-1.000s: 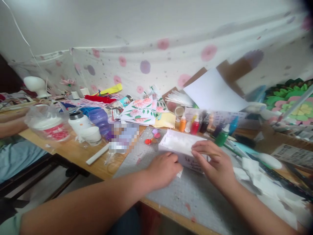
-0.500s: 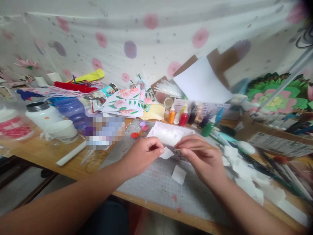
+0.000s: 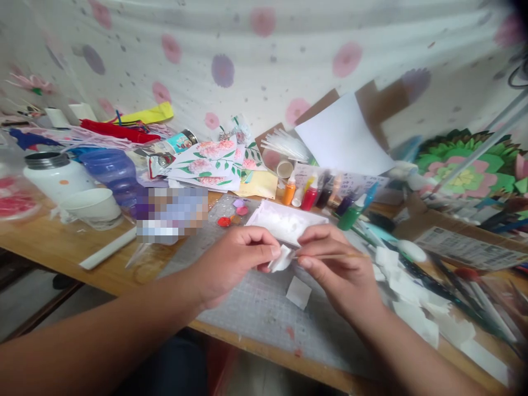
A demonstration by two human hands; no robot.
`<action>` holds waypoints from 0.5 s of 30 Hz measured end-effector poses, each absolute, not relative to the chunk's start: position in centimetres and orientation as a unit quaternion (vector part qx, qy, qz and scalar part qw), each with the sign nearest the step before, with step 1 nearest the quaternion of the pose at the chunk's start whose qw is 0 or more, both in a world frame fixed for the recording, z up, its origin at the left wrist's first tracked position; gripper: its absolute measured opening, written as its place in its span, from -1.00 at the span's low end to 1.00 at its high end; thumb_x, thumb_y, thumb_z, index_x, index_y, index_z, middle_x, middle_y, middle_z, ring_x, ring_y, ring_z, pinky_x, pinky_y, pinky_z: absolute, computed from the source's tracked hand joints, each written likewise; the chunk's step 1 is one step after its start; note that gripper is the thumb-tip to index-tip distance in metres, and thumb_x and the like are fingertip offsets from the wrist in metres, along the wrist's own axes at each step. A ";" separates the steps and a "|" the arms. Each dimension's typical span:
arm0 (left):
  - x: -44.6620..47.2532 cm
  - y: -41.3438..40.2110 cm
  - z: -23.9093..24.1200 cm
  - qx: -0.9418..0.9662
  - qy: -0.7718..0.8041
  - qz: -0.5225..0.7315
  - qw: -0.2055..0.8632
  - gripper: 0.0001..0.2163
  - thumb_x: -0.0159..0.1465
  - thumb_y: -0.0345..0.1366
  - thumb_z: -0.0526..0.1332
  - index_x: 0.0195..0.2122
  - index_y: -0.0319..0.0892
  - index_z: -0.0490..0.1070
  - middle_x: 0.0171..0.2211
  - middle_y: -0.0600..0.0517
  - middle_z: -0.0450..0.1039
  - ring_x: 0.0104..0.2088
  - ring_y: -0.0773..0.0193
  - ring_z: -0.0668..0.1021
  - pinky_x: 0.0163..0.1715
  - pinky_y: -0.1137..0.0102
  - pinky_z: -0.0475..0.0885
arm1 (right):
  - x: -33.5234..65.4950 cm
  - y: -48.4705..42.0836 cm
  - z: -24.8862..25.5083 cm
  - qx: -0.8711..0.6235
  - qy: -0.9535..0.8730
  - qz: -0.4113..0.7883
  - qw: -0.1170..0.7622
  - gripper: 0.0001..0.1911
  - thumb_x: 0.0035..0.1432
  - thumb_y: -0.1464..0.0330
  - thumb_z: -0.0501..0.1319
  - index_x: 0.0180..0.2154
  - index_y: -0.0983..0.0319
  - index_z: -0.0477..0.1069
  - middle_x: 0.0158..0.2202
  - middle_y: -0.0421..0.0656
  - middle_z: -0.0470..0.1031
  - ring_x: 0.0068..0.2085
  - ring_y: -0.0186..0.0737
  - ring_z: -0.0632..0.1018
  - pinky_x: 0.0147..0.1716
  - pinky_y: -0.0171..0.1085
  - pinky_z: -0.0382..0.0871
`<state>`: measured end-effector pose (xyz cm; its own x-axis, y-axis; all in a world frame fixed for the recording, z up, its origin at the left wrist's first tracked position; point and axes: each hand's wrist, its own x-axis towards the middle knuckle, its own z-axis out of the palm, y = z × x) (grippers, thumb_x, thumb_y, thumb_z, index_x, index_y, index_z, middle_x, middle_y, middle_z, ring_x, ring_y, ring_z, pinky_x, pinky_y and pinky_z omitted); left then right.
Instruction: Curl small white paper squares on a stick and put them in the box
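Observation:
My left hand (image 3: 247,256) pinches a small white piece of paper (image 3: 281,259), which curls at its free end. Between the thumb and fingers of my right hand (image 3: 336,261) is a thin wooden stick (image 3: 325,256); its tip is close to the paper, and whether they touch I cannot tell. Both hands hover over a grey cutting mat (image 3: 256,319). A loose white paper square (image 3: 298,292) lies on the mat just below them. Behind the hands stands a shallow white box (image 3: 280,220) with white pieces inside.
Paint bottles, among them a red bottle (image 3: 308,198) and a green bottle (image 3: 350,217), stand behind the box. Torn white paper (image 3: 412,319) and brushes crowd the right side. At left are a white jar (image 3: 58,179), a white cup (image 3: 91,208) and a white tube (image 3: 108,248).
The paper in my left hand has turned and now curls upward near the stick. My right hand stays close by with the stick. The view has shifted slightly.

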<state>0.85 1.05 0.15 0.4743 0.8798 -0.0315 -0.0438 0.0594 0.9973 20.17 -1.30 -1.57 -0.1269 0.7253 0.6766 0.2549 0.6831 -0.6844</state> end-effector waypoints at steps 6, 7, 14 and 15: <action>1.1 0.8 -0.2 0.560 0.356 0.372 0.648 -0.86 0.19 -0.29 0.25 -0.48 -0.20 0.40 -0.50 0.11 0.34 -0.44 0.37 0.40 -0.35 0.39 0.33 | 20.1 -1.5 -1.2 -0.315 -0.716 0.237 0.577 -0.86 0.08 0.50 0.32 -0.37 0.14 0.59 -0.46 -0.20 0.56 -0.38 -0.27 0.54 -0.37 -0.26 0.48; 1.1 0.8 -0.2 0.568 0.353 0.368 0.646 -0.86 0.20 -0.29 0.24 -0.48 -0.20 0.40 -0.50 0.11 0.35 -0.44 0.37 0.41 -0.35 0.39 0.33 | 20.0 -1.5 -1.2 -0.302 -0.707 0.275 0.577 -0.87 0.11 0.48 0.31 -0.37 0.14 0.59 -0.44 -0.19 0.57 -0.35 -0.26 0.56 -0.33 -0.24 0.49; 1.5 0.7 0.2 0.648 0.391 0.337 0.559 -0.87 0.22 -0.31 0.20 -0.45 -0.19 0.39 -0.53 0.13 0.37 -0.45 0.36 0.39 -0.35 0.39 0.26 | 19.9 -1.0 -2.3 -0.257 -0.610 0.466 0.587 -0.92 0.15 0.40 0.30 -0.37 0.13 0.57 -0.37 -0.19 0.59 -0.10 -0.18 0.58 -0.08 -0.13 0.49; 1.5 0.7 0.3 0.656 0.398 0.334 0.547 -0.88 0.22 -0.31 0.19 -0.45 -0.19 0.39 -0.53 0.14 0.35 -0.45 0.36 0.38 -0.36 0.39 0.24 | 19.9 -1.0 -2.4 -0.259 -0.608 0.472 0.583 -0.92 0.14 0.41 0.31 -0.38 0.13 0.57 -0.34 -0.18 0.59 -0.08 -0.19 0.57 -0.05 -0.14 0.47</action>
